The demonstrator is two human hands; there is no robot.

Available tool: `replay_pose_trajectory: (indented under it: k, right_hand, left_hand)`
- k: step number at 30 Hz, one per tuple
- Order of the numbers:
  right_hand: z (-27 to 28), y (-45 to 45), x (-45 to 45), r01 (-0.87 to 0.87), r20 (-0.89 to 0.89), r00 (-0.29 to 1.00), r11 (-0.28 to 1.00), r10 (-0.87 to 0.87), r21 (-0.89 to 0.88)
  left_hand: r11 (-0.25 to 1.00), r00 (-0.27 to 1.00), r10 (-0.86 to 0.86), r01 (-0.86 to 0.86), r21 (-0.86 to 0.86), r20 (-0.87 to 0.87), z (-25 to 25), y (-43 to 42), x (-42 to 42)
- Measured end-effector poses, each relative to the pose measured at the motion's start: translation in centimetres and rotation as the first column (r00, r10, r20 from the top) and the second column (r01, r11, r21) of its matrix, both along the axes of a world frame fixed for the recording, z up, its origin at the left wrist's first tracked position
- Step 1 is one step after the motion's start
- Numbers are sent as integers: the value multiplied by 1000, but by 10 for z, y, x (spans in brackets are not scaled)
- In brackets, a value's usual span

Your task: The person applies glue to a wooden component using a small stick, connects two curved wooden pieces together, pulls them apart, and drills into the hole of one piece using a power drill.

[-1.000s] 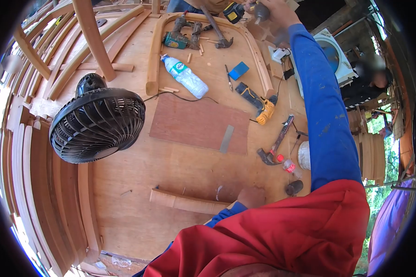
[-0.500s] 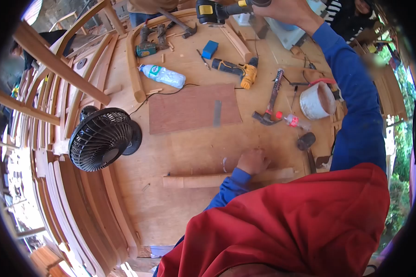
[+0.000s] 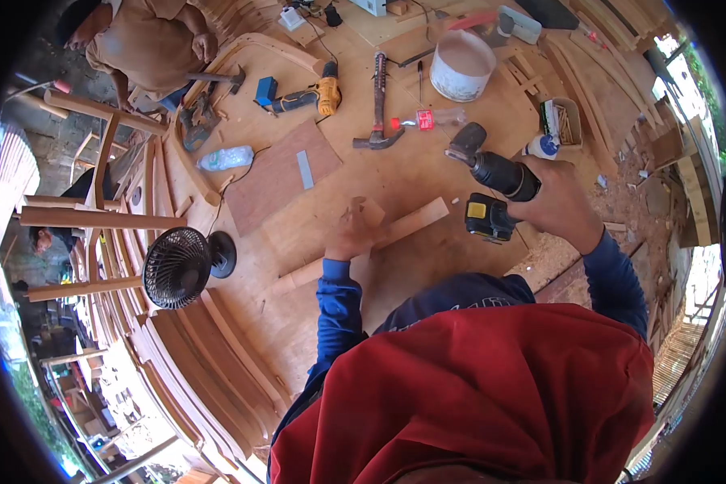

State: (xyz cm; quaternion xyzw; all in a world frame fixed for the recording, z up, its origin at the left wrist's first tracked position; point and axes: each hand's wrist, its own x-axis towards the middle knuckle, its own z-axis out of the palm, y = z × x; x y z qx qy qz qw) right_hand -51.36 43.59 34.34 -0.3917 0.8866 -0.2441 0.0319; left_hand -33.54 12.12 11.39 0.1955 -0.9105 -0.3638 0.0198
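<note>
My right hand (image 3: 563, 203) is wrapped round a black cordless drill (image 3: 504, 176) with a yellow-marked battery; its front end points up and left, close to the rubber mallet's dark head (image 3: 466, 143). My left hand (image 3: 352, 232) is over a long pale wood strip (image 3: 415, 226) lying on the plywood table. The left fingers are blurred, and whether they grip anything is unclear. Beyond the hands lie a claw hammer (image 3: 378, 105), a small red-capped bottle (image 3: 427, 119) and a reddish board (image 3: 282, 176) with a grey strip (image 3: 305, 169) on it.
A black fan (image 3: 179, 266) stands left, near stacked curved wood pieces (image 3: 210, 363). A yellow drill (image 3: 327, 90), water bottle (image 3: 226, 158) and white bucket (image 3: 462, 66) are farther back. At upper left, a person (image 3: 149, 48) stands by another hammer. A box (image 3: 563, 123) sits right.
My right hand has brought the black drill down from the far side to the right of the wood strip. The view has turned rightward. My left hand remains by the strip.
</note>
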Motion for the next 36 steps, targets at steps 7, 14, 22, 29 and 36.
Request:
replay_pose_trajectory:
  k: [7, 14, 22, 29, 36]
  right_hand:
    - [-97, 57, 28, -50, -13, 999, 995, 51, 84]
    - [-118, 73, 42, -252, -95, 965, 963, 244, -93]
    - [-126, 101, 28, -289, 86, 948, 940, 308, -179]
    - [-155, 129, -2, -229, 555, 714, 891, 428, -392]
    - [-216, 130, -26, -264, 703, 520, 874, 486, -408]
  left_hand:
    - [933, 964, 267, -256, -252, 9, -7, 35, 1]
    - [993, 972, 116, -117, 7, -205, 140, 76, 29]
    - [995, 940, 20, 16, 102, -341, 212, 104, 71]
    - [994, 866, -70, 105, 44, -495, 221, 105, 96]
    - [973, 863, 205, -129, 192, -461, 222, 119, 117]
